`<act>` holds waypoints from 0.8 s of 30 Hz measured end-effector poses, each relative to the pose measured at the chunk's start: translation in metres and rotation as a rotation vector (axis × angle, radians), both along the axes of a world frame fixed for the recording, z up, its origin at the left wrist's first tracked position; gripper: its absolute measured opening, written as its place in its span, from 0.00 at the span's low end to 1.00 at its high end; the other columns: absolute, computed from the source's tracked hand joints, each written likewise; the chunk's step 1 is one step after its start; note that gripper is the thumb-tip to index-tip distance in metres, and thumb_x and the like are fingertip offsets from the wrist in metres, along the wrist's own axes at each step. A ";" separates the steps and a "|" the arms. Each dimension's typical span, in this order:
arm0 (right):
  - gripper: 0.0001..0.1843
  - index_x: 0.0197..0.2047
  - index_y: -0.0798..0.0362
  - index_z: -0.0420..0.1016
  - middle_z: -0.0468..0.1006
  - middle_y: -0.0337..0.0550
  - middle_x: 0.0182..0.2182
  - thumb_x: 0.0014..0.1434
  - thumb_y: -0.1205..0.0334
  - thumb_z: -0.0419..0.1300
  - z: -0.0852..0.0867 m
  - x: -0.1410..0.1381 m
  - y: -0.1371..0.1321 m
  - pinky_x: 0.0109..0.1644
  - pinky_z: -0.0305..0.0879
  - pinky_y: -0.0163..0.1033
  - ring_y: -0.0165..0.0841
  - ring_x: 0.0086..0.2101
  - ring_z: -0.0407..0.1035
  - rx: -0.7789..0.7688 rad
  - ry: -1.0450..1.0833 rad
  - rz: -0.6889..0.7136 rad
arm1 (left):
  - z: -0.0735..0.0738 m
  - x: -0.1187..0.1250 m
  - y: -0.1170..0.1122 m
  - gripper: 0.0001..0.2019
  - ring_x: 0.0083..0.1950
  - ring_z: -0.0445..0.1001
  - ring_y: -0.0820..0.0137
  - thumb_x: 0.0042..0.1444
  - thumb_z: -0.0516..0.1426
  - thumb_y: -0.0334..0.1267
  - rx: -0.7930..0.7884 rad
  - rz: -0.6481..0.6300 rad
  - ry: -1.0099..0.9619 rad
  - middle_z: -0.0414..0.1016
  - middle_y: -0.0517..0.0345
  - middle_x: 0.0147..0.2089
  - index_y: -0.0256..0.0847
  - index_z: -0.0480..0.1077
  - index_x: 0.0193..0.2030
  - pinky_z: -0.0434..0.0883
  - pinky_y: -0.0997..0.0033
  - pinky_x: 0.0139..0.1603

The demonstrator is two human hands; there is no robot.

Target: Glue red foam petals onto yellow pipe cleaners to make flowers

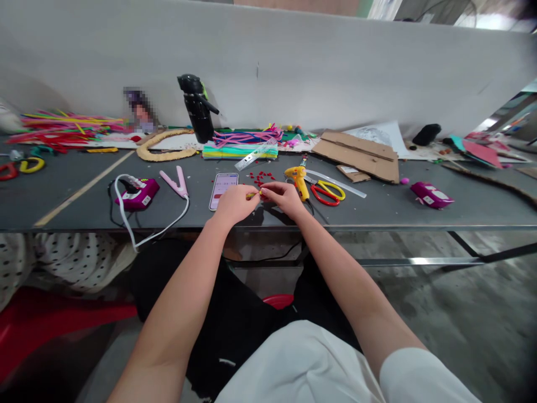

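Observation:
Above the table's front edge, my left hand (237, 202) is closed in a pinch on a small yellow strip (252, 195), mostly hidden by the fingers. My right hand (286, 200) meets it, thumb and fingertips pinched at the strip's other end. Just beyond the fingers lie many small red pieces (262, 177), scattered on the dark tabletop. A phone (222, 187) with a lit screen lies beside my left hand. Right of my right hand are a yellow glue gun (298, 180) and scissors (327, 193) with red and yellow handles.
Fuzzy craft stems (241, 150) and a clear ruler (255, 155) lie behind the red pieces. A black flask (197, 109) stands by the partition. Leftward are a pink hair straightener (176, 182) and a purple power strip (140, 195) with looping cords. Cardboard (356, 154) lies back right.

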State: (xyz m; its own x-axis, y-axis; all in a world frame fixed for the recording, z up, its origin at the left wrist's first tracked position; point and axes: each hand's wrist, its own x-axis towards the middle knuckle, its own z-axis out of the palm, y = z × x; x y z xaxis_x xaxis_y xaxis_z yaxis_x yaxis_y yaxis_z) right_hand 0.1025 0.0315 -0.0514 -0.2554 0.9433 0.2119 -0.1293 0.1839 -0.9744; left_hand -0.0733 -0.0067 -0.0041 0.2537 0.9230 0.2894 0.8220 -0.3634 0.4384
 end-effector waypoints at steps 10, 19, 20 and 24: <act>0.22 0.38 0.54 0.82 0.83 0.43 0.31 0.45 0.47 0.73 -0.001 0.001 0.001 0.45 0.76 0.44 0.35 0.32 0.77 0.002 -0.002 -0.004 | -0.003 -0.002 0.002 0.15 0.31 0.68 0.67 0.60 0.51 0.43 0.003 -0.049 -0.061 0.76 0.55 0.29 0.41 0.74 0.28 0.56 0.68 0.30; 0.30 0.41 0.55 0.81 0.81 0.44 0.32 0.51 0.35 0.65 0.004 -0.001 0.000 0.42 0.77 0.41 0.33 0.32 0.76 -0.054 0.023 0.003 | 0.001 -0.001 0.003 0.14 0.32 0.69 0.66 0.58 0.53 0.43 -0.018 -0.056 -0.144 0.79 0.52 0.32 0.40 0.78 0.32 0.60 0.68 0.32; 0.30 0.41 0.54 0.81 0.81 0.44 0.33 0.51 0.35 0.65 0.005 0.000 0.000 0.42 0.76 0.41 0.33 0.33 0.75 -0.049 0.022 0.002 | 0.001 -0.001 0.003 0.14 0.32 0.69 0.66 0.58 0.54 0.43 -0.021 -0.052 -0.151 0.79 0.51 0.32 0.40 0.79 0.32 0.61 0.68 0.32; 0.26 0.40 0.52 0.77 0.79 0.43 0.35 0.53 0.37 0.64 0.002 0.001 0.004 0.38 0.74 0.37 0.33 0.35 0.73 0.013 0.002 -0.072 | 0.000 -0.001 0.003 0.14 0.32 0.69 0.66 0.57 0.54 0.43 -0.019 -0.032 -0.164 0.79 0.51 0.32 0.40 0.79 0.32 0.60 0.68 0.32</act>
State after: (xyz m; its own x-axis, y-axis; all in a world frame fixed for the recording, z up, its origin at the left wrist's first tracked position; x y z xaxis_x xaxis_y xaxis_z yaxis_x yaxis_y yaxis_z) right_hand 0.1030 0.0355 -0.0499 -0.1870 0.9563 0.2248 -0.1169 0.2056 -0.9716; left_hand -0.0746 -0.0041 -0.0037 0.2337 0.9210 0.3115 0.7270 -0.3783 0.5730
